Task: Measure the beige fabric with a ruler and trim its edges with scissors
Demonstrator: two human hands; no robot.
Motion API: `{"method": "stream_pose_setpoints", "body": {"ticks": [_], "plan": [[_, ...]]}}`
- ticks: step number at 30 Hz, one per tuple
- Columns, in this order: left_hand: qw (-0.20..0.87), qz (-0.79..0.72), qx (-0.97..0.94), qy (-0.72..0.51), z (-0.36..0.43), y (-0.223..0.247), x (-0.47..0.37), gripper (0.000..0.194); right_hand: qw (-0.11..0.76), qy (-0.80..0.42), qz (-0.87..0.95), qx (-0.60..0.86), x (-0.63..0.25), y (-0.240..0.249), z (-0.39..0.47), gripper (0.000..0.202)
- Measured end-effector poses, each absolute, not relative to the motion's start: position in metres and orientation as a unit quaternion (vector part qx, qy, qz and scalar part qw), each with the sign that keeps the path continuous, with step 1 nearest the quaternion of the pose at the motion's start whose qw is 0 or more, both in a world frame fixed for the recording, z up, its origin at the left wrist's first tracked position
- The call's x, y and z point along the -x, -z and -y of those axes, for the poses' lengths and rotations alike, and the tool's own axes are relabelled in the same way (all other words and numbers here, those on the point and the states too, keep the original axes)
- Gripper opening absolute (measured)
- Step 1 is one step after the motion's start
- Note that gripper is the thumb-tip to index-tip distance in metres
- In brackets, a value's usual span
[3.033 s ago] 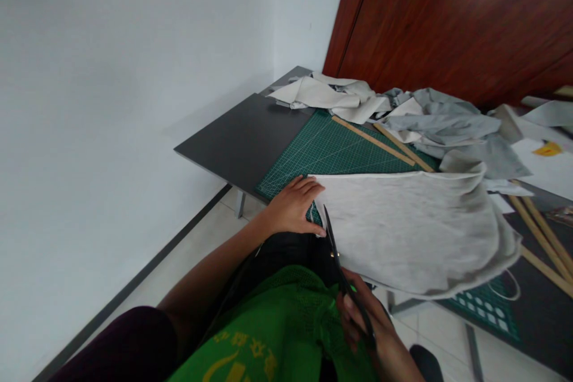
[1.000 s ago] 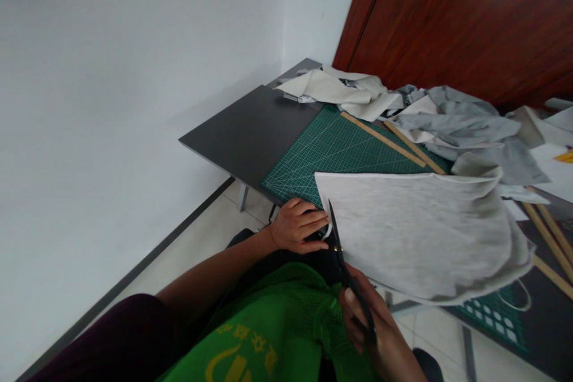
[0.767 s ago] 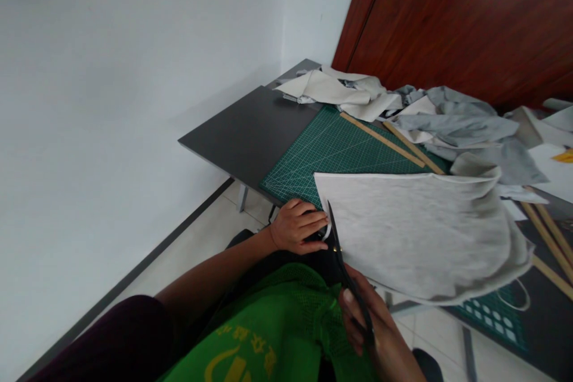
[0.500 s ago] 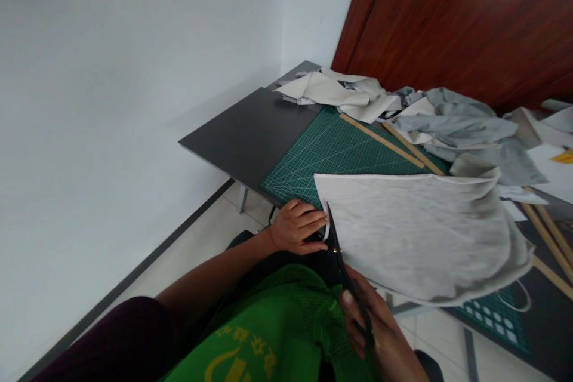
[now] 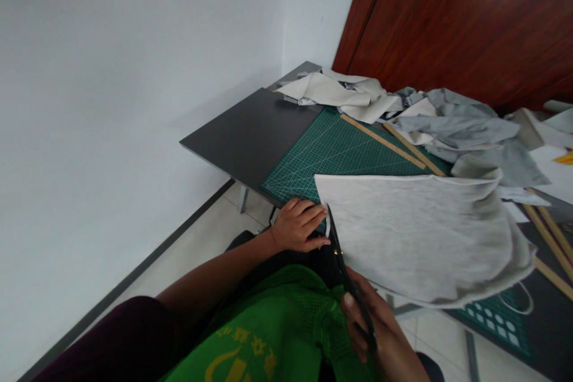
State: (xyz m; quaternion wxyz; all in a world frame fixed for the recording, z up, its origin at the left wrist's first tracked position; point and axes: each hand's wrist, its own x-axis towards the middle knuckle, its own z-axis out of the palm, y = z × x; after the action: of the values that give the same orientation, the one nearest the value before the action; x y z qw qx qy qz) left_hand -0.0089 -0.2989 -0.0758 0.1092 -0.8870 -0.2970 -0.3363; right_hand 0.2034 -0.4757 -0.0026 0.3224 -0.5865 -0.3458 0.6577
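A large light-grey cloth (image 5: 416, 227) lies over the green cutting mat (image 5: 308, 158) and hangs past the table's near edge. My left hand (image 5: 299, 225) is at the cloth's left edge, its fingers closed on the narrow edge strip. In my right hand (image 5: 369, 316) are black scissors (image 5: 339, 259), their blades pointing up and away along the cloth's left side. The blade tips lie at the cloth beside my left fingertips.
The dark grey table (image 5: 242, 131) meets a white wall at the left. Crumpled fabric pieces (image 5: 465, 116) are heaped along the back. Wooden strips (image 5: 382, 141) lie on the mat, and others (image 5: 548, 233) at the right. A white cord (image 5: 523, 310) loops at the near right.
The left fingers have shifted very slightly around the cloth's edge strip. Hands, scissors and cloth otherwise keep nearly the same places.
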Motion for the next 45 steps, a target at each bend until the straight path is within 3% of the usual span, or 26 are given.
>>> {"method": "stream_pose_setpoints", "body": {"ticks": [12,32,45], "plan": [[0.110,0.290,0.879,0.363,0.299,0.075,0.008,0.067,0.324,-0.648,0.356,0.590,-0.202,-0.001,0.474,0.086],[0.108,0.287,0.876,0.372,0.298,0.079,0.007,0.081,0.324,-0.652,0.367,0.579,-0.198,0.001,0.474,0.098],[0.112,0.367,0.881,0.276,0.297,0.066,0.007,0.095,0.398,-0.690,0.272,0.539,-0.208,0.014,0.475,0.068]]}}
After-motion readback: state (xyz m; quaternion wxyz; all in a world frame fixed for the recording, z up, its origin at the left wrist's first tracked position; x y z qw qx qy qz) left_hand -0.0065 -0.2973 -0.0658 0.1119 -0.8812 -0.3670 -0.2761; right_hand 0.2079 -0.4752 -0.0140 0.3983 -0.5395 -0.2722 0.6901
